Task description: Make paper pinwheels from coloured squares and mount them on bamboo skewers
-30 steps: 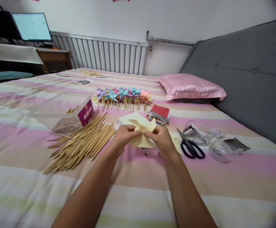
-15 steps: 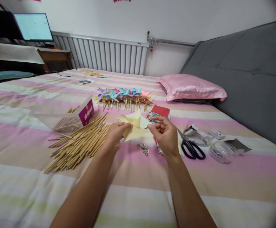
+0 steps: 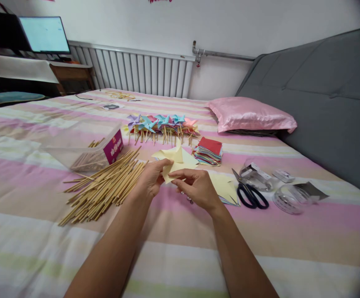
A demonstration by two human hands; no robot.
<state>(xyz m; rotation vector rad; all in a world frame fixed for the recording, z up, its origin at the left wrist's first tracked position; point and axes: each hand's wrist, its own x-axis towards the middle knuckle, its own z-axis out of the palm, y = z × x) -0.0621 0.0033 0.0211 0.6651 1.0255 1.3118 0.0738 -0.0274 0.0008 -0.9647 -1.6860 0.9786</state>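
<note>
A pale yellow paper pinwheel, partly folded, is held above the bed between both hands. My left hand pinches its folded middle from the left side. My right hand is closed on its lower corner, fingertips close to the left thumb. Small metal fasteners lie on the sheet, mostly hidden behind the right hand. Beside that hand rests a stack of cut pale yellow paper squares. Black-handled scissors lie just right of the stack.
Thin wooden sticks lie at the left by a clear plastic box holding more sticks. Finished pinwheels form a row farther back. Near them are a coloured paper stack and a pink pillow. Clear plastic containers sit at right.
My right hand has moved left and down, from the pinwheel's right side to its lower corner. That corner is now drawn in toward the left thumb. The left hand stays nearly in place.
</note>
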